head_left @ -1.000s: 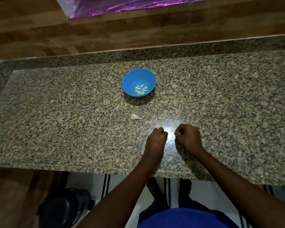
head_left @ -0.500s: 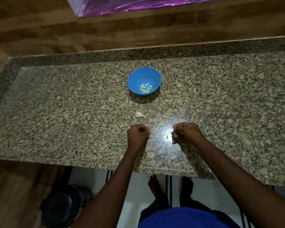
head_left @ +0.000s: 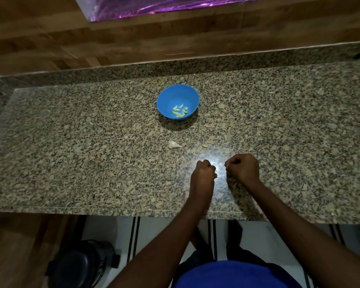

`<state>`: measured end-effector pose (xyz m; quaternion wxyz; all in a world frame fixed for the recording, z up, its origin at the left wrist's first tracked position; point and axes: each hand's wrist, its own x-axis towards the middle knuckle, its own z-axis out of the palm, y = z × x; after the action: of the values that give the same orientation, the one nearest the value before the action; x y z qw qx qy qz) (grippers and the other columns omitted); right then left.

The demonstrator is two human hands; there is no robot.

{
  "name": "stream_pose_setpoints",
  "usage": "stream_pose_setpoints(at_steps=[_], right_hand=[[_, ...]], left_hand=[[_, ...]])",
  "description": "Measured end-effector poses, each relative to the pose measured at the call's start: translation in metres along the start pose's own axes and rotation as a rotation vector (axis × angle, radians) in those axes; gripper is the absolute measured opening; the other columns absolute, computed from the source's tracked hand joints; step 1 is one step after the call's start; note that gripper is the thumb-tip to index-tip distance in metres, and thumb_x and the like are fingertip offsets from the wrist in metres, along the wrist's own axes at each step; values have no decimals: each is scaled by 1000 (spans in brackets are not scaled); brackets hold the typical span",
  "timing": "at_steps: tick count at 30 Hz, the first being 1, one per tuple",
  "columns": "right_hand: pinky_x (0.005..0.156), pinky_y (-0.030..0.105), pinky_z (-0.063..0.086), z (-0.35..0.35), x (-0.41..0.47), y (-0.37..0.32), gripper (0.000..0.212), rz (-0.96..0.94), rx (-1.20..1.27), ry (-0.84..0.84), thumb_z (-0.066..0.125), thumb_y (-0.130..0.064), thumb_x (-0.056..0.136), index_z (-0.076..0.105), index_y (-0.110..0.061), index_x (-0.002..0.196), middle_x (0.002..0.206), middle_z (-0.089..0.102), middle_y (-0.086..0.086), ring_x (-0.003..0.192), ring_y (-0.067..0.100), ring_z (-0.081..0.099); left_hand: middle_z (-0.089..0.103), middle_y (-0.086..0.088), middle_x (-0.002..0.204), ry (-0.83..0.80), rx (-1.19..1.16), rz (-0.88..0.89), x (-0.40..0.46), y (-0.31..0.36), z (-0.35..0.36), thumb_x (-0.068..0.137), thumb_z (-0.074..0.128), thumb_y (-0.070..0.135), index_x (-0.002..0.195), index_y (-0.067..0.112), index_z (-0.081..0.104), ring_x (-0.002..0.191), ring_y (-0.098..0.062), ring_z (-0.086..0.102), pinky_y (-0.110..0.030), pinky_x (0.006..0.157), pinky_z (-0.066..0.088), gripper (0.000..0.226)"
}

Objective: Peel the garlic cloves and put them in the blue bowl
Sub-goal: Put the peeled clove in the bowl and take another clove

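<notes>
A person stood at a speckled granite tabletop, and both hands were over its near part, close to each other but apart. The left hand was curled into a loose fist, knuckles up, and a small pale piece showed at its fingertips on the side facing the other hand; it looked pinched there, though it was too small to say whether it was a garlic clove or a scrap of skin. The right hand was also curled, its fingertips drawn together toward the left hand, and whether they gripped anything could not be told. A bright glare lay on the stone between and just beyond the two hands. Farther out, near the middle of the tabletop, the blue bowl sat upright with several peeled garlic cloves lying in its bottom. Between the bowl and the hands, one unpeeled garlic clove lay on the stone in its white skin, pointed end to the right, and a small yellowish bit lay well to its right. Behind the tabletop rose a wood-patterned wall with a strip of shiny purple foil at the top. Below the near edge, a dark rounded object stood on the floor at the left.
</notes>
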<state>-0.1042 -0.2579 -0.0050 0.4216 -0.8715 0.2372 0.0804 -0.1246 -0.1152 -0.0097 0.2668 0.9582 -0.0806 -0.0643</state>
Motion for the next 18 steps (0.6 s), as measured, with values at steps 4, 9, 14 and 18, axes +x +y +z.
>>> stream_pose_setpoints(at_steps=[4, 9, 14, 18], right_hand=[[73, 26, 55, -3, -4, 5, 21, -22, -32, 22, 69, -2, 78, 78, -18, 68, 76, 76, -2, 72, 15, 69], [59, 15, 46, -5, -8, 12, 25, 0, -2, 37, 69, -1, 80, 77, -19, 65, 66, 70, -9, 60, 5, 61], [61, 45, 63, -8, -16, 17, 27, 111, 263, -82, 69, 8, 78, 74, -10, 59, 59, 72, 4, 53, 28, 71], [63, 57, 61, -3, -23, 10, 17, 196, 469, -229, 68, 13, 81, 73, 5, 67, 72, 71, 26, 63, 41, 70]], left_hand=[[50, 2, 62, -25, 266, 117, -1, -12, 5, 33, 86, -3, 57, 19, 52, 60, -15, 51, -26, 48, 17, 47], [54, -2, 60, 27, 330, 85, -2, -24, -4, 31, 83, -11, 57, 16, 54, 51, -19, 52, -26, 42, 28, 48], [63, -9, 60, 129, 88, -117, -10, -19, -5, 59, 74, -12, 59, 8, 64, 51, -21, 58, -25, 47, 38, 22], [73, -11, 68, 106, -752, -622, -26, -14, -23, 80, 72, -2, 72, 8, 78, 60, -23, 68, -37, 66, 62, 14]])
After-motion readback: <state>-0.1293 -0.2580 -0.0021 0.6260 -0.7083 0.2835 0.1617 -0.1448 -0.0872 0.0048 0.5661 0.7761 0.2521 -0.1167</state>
